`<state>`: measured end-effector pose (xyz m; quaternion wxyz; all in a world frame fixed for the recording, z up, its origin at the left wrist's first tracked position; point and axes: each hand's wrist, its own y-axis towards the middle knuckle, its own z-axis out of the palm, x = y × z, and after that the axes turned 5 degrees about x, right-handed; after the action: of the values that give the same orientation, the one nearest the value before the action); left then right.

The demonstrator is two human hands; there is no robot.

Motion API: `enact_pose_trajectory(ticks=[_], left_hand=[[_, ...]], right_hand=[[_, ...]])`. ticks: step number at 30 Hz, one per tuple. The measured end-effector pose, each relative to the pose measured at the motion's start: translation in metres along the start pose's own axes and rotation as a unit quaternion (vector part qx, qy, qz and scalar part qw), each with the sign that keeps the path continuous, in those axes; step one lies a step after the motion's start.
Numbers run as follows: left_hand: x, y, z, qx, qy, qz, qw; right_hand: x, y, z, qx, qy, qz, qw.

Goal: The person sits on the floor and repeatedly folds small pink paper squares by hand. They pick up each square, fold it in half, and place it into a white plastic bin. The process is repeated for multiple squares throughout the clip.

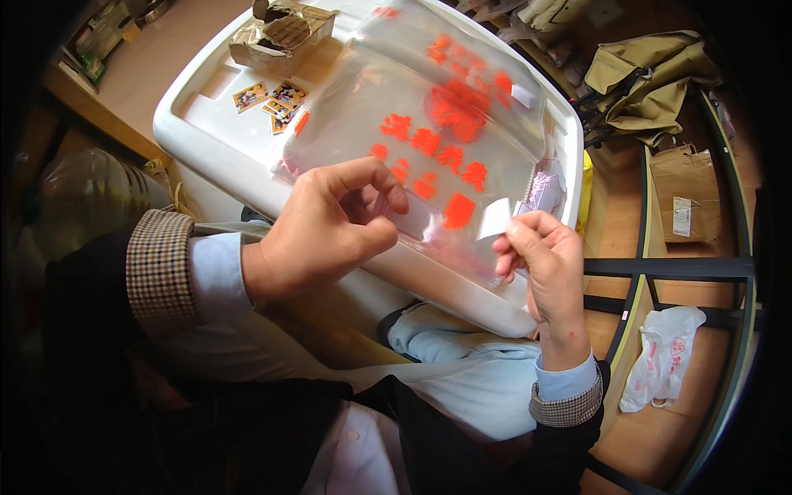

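Note:
A stack of clear plastic bags (346,105) with red printing lies on the white plastic lid (204,139) of a bin before me. My left hand (334,223) is above the near edge of the bags. Its fingers are curled, with a small gap between thumb and forefinger, and nothing shows in it. Between the thumb and fingers of my right hand (538,253) is a small white slip (496,218), perhaps a sticker, just over the bags' near right corner. Beside that hand, a heap of small pale slips (546,192) rests at the lid's right side.
A torn cardboard box (281,37) and several small picture cards (275,102) are on the lid's left part. To the right are a shelf frame (671,267), a brown carton (684,192), a white plastic bag (662,359) and folded khaki fabric (649,80). A large clear bottle (93,198) stands left.

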<state>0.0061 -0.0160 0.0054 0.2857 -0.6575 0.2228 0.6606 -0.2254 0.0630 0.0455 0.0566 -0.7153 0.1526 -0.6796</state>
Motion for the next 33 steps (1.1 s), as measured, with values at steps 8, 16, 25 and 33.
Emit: enact_pose_trajectory(ticks=[8, 16, 25, 33], left_hand=[[-0.009, -0.009, 0.016, 0.185, -0.11, -0.093, 0.972], [-0.007, -0.008, 0.013, 0.195, -0.182, -0.119, 0.956], [0.001, -0.009, 0.015, 0.194, -0.091, -0.046, 0.976], [-0.002, -0.008, 0.012, 0.198, 0.002, -0.135, 0.971]], right_hand=[[-0.011, -0.011, 0.037, -0.091, -0.409, -0.379, 0.825], [-0.017, -0.01, 0.04, -0.027, -0.438, -0.416, 0.796], [-0.005, -0.004, 0.021, 0.076, -0.107, -0.018, 0.991], [-0.022, 0.03, -0.028, -0.036, -0.121, 0.05, 0.991]])
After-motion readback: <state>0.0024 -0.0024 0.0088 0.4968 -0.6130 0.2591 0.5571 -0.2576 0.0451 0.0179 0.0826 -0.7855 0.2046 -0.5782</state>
